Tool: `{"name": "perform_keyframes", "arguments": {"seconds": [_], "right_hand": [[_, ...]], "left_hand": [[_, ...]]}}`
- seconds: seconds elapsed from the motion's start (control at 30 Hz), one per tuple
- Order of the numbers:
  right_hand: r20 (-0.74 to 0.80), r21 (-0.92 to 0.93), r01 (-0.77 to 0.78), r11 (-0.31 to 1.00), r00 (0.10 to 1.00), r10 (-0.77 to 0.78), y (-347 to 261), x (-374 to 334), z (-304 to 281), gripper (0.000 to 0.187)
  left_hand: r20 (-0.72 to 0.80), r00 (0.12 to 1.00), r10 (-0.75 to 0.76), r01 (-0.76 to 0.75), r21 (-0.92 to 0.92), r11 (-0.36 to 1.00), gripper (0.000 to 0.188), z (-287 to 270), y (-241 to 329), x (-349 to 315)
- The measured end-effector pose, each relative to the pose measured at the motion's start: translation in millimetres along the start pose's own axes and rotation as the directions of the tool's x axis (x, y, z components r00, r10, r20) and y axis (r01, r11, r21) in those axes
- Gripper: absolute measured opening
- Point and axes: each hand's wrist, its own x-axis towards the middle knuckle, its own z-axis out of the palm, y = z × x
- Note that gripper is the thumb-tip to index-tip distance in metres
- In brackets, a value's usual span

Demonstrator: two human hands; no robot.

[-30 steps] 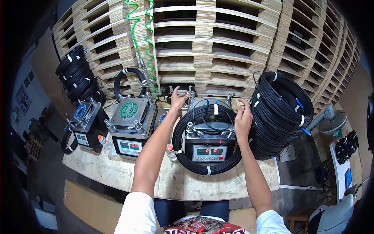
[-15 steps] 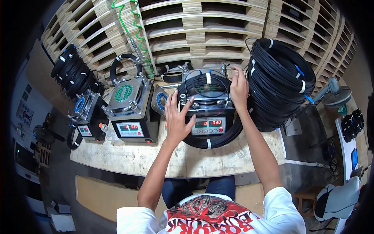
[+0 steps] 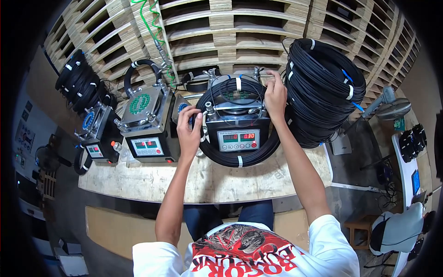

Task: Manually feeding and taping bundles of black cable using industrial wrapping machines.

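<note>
A coil of black cable (image 3: 240, 160), bound with white ties, hangs around a boxy polishing machine (image 3: 237, 124) with a lit digital panel (image 3: 238, 140). My left hand (image 3: 188, 131) is closed at the coil's left side, with fingers and thumb curled together beside a metal clamp post (image 3: 209, 109). At the upper right of the coil, my right hand (image 3: 276, 98) has its fingers bent around the cable; their tips come close to a rear knob (image 3: 257, 71). Loose thin cable strands cross the machine's top plate, which is partly hidden beneath the coil.
On the left stand two similar machines (image 3: 146, 124) (image 3: 95, 131) and a small bottle with an orange cap (image 3: 117, 147). Tall stacks of black coils rise at right (image 3: 318, 97) and far left (image 3: 80, 85). Wooden pallets (image 3: 235, 41) back the wooden table (image 3: 184, 184). A green air hose (image 3: 152, 25) hangs behind.
My left hand has gone from spread fingers over the machine's front left to a closed grip at the coil's left side. The view has shifted slightly; my right hand stays at the coil's upper right.
</note>
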Motion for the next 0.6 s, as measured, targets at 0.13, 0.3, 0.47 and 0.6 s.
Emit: {"name": "perform_keyframes", "arguments": {"seconds": [0.13, 0.3, 0.47, 0.6], "right_hand": [[-0.015, -0.002, 0.018, 1.0, 1.0, -0.018, 0.8, 1.8, 1.4, 0.031], [-0.027, -0.001, 0.06, 0.998, 0.998, -0.06, 1.7, -1.1, 1.5, 0.029], [-0.016, 0.062, 0.055, 0.997, 0.998, -0.054, 5.4, -15.3, -8.2, 0.028], [0.024, 0.03, 0.107, 0.994, 0.994, -0.108, 3.5, -36.5, -19.2, 0.029]], "left_hand": [[0.038, 0.999, -0.034, 0.014, 0.442, 0.897, 0.021, -7.7, 15.9, 3.0], [0.17, 0.92, -0.353, 0.336, 0.123, 0.934, 0.012, -15.4, 16.9, 5.4], [0.154, 0.979, 0.134, -0.18, 0.335, 0.925, 0.028, -15.1, 36.7, -4.3], [0.169, 0.982, -0.086, 0.023, 0.342, 0.939, 0.017, -16.6, 24.8, 7.1]]}}
